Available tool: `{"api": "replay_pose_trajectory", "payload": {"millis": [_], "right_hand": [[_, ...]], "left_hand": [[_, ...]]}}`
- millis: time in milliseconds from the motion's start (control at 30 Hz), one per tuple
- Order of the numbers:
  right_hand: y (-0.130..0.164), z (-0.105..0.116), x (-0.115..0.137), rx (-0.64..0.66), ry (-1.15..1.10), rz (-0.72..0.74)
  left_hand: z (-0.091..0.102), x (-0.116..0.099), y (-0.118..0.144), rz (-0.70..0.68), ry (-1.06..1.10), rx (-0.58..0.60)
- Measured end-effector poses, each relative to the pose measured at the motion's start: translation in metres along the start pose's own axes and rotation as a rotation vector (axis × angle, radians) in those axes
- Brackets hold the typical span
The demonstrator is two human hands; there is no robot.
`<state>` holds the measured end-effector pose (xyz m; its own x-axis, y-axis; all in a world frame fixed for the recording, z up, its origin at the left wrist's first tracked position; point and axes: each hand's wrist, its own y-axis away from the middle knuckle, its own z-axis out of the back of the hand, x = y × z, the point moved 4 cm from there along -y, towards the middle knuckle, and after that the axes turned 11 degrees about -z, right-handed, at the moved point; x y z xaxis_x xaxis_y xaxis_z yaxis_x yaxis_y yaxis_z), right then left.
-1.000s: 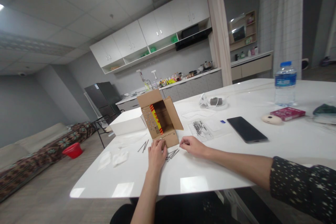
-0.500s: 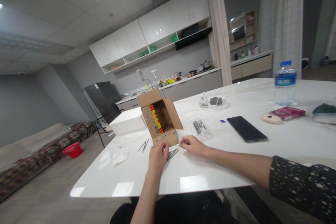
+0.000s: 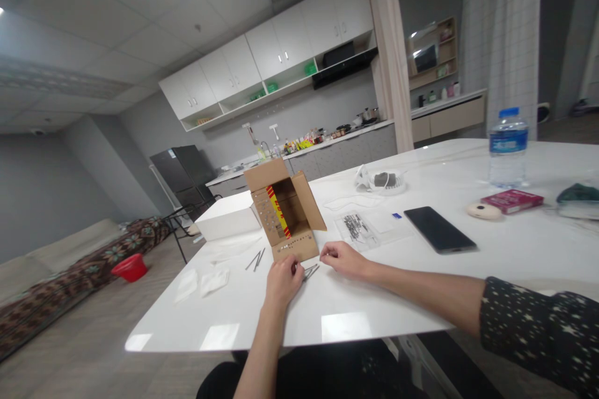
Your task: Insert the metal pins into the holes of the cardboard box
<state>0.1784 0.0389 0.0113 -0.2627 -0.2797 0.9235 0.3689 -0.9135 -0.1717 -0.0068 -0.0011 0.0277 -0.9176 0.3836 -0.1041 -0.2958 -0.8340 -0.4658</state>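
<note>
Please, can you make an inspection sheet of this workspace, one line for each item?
Surface: white table, glossy.
Job's things: open cardboard box with nails stuck in its front flap; loose nails before it.
Clutter: phone, water bottle, red pack, white box, plastic bag of nails.
Grippers: left hand on the loose nails; right hand resting beside the box.
Cables: nothing seen.
Surroundings: kitchen counter, cabinets, fridge, curtain.

A white table [image 3: 468, 299] carries an open cardboard box [image 3: 286, 212]. Left of the box lie a white box [image 3: 228, 217], loose nails [image 3: 255, 259] and tissues [image 3: 202, 282]. Right of the box lie a nail bag [image 3: 358, 229], a phone [image 3: 438, 229], a bottle [image 3: 508, 148] and a red pack [image 3: 513, 201].
</note>
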Motion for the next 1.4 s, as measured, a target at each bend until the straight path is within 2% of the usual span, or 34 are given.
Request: {"api": "replay_pose_trajectory", "payload": {"millis": [333, 933, 1400], "right_hand": [[-0.0010, -0.0010, -0.0027, 0.024, -0.003, -0.040], [-0.0013, -0.0020, -0.0029, 0.039, 0.040, -0.020], [0.0033, -0.0031, 0.0015, 0.068, 0.094, -0.011]], "left_hand": [[-0.0028, 0.0018, 0.0000, 0.026, 0.036, 0.064], [-0.0047, 0.0011, -0.0015, 0.101, -0.053, 0.185], [-0.0071, 0.0049, -0.0001, 0.140, -0.062, 0.184]]}}
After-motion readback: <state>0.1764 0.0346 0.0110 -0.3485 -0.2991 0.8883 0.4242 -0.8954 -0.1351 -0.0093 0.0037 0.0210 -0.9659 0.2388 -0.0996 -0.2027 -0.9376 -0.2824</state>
